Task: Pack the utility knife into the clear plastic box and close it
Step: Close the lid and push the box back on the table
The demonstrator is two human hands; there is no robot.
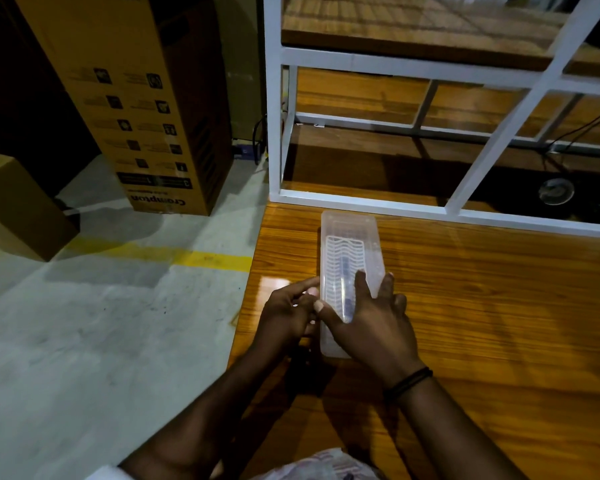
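A long clear plastic box point(349, 233) lies on the wooden table point(482, 306), its lid down over it. Through the lid I make out a white ribbed insert and a dark slim shape, the utility knife point(345, 271), running lengthwise inside. My right hand point(371, 323) lies flat on the near half of the lid, fingers spread and pressing. My left hand point(291, 310) is at the box's left edge, its fingertips curled against the side wall near the rim.
A white metal frame point(361, 199) with wooden shelves stands right behind the box. The table's left edge point(253, 271) drops to a concrete floor with a yellow line. Cardboard cartons point(136, 109) stand at the far left. Cables lie at the back right.
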